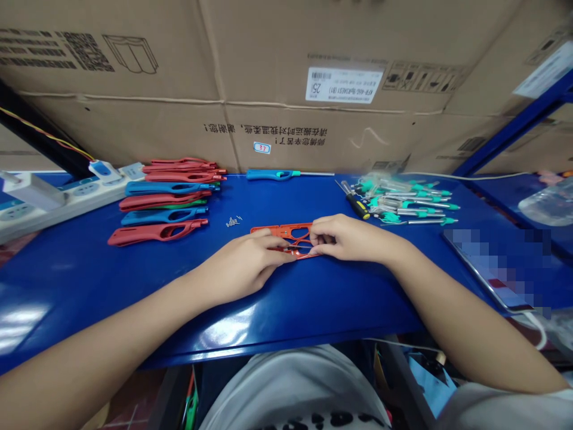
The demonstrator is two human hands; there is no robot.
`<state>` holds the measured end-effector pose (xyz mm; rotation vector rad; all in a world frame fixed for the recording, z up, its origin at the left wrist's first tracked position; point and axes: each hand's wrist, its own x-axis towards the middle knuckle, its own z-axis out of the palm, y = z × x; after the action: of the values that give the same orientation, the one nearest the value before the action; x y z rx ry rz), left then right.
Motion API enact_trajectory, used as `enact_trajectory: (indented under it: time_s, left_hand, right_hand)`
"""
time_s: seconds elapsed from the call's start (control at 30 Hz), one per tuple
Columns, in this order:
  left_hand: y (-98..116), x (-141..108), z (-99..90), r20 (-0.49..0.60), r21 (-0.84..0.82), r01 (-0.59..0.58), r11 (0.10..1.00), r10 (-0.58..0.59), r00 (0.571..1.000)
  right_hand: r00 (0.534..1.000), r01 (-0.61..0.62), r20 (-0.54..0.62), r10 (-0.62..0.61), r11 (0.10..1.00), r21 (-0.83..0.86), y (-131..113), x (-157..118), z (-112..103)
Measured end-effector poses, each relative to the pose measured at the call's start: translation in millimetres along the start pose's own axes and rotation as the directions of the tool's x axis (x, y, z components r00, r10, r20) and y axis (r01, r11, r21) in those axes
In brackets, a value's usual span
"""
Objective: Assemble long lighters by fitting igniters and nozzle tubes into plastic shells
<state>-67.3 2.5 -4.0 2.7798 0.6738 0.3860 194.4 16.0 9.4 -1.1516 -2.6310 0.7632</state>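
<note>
Two halves of an orange-red lighter casing [281, 230] lie side by side on the blue table, with cut-out loops toward the right. My left hand [248, 263] rests over the left part of the nearer half, thumb and fingers closed on it. At its right end, my right hand [342, 239] has its fingers curled and pinched together. A thin dark strip or wire [299, 246] runs between my fingertips; its kind is unclear. My hands cover much of the nearer half. Small metal screws [233, 221] lie in a loose pile behind my left hand.
Red, blue and green lighter casings [159, 233] are stacked at left, near a power strip [85, 190]. A blue lighter [268, 174] lies at the back. At right are a screwdriver [356, 202], lighter inner parts [416, 200] and a phone [487, 272]. Cardboard [277, 71] walls the back.
</note>
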Motion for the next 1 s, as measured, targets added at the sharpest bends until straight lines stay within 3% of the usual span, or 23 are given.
enact_trajectory:
  time_s: [0.37,0.43,0.5,0.57,0.6,0.7,0.83,0.9,1.0]
  left_hand:
    - [-1,-2,4.9,-0.068,0.105,-0.006,0.994,0.013,0.998]
    - [-3,-2,6.7,-0.102,0.104,0.002,0.995,0.009,0.995]
    - [-3,-2,7.7,-0.115,0.103,0.004,0.995,0.008,0.993]
    - [-3,-2,7.8,-0.104,0.111,0.006,0.994,0.006,0.995]
    - [-3,-2,7.7,-0.098,0.113,0.007,0.994,0.004,0.995]
    - [-2,-1,7.6,-0.091,0.104,0.003,0.995,0.007,0.996]
    - [-1,-1,8.0,-0.096,0.084,-0.025,0.996,0.034,0.995]
    - [-1,-1,8.0,-0.113,0.079,-0.044,0.996,0.053,0.992]
    - [-1,-2,7.8,-0.133,0.068,-0.069,0.995,0.077,0.988]
  right_hand:
    - [0.988,0.126,0.084,-0.130,0.991,0.053,-5,-7,-8]
    - [0.989,0.145,0.023,-0.146,0.988,0.059,-4,-9,-11]
    - [0.980,0.135,-0.147,-0.131,0.991,0.024,-1,-11,-18]
    - [0.925,0.026,-0.377,-0.046,0.998,-0.057,6,-16,-28]
    - [0.876,-0.082,-0.482,0.033,0.993,-0.081,11,-19,-35]
    - [0.754,-0.358,-0.631,0.184,0.920,-0.160,30,-30,-55]
    - [0.672,-0.620,-0.650,0.356,0.749,-0.231,61,-46,-73]
    - [0.668,-0.695,-0.564,0.486,0.678,-0.239,75,-52,-76]
    - [0.665,-0.723,-0.495,0.560,0.649,-0.237,87,-55,-76]
